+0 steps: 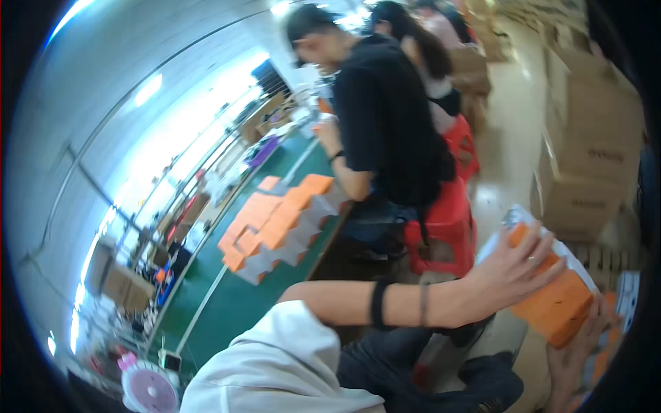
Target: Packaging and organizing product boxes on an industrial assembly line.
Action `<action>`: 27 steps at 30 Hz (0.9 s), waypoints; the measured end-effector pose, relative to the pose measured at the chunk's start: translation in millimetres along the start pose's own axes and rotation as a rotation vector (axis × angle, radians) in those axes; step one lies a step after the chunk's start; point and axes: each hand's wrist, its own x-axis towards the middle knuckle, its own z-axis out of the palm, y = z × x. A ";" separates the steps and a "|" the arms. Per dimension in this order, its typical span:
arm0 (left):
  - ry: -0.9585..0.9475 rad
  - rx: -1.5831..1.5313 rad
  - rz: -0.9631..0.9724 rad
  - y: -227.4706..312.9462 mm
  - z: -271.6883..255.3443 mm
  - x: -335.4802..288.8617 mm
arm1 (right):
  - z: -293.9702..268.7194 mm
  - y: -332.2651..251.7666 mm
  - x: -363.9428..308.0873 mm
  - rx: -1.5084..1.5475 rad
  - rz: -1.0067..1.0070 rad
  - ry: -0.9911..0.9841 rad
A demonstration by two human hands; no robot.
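At the right, both my hands hold a block of orange-and-white boxes [554, 303]; how many boxes it is made of I cannot tell. My left hand [513, 265] reaches across with its fingers bent over the block's far upper side. Against the near lower end presses my right hand [585, 344], partly hidden and blurred. More orange-and-white packaging [606, 354] shows beside that hand. On the green worktable [213, 323] stands a cluster of similar orange boxes with grey-white sides [275, 220].
A person in a black top [389, 117] works at the table beyond the orange boxes, by a red stool [444, 227]. Other people sit farther back. Brown cartons [585, 151] are stacked at the right. A pink-and-white fan-like object [150, 389] stands at the lower left.
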 end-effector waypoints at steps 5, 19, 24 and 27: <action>-0.236 0.394 -0.373 -48.1 -230.4 -159.5 | -68.7 -216.1 66.9 0.358 -0.498 -0.126; -0.410 -0.070 -1.537 19.8 -345.4 -459.6 | 42.0 -581.5 54.1 0.543 -1.621 -0.681; -0.405 -0.024 -1.711 -6.5 -303.1 -474.2 | 118.4 -571.1 37.7 0.569 -1.509 -0.410; -0.387 0.020 -1.694 -11.5 -293.0 -484.4 | 115.8 -555.3 22.2 0.668 -1.171 -0.246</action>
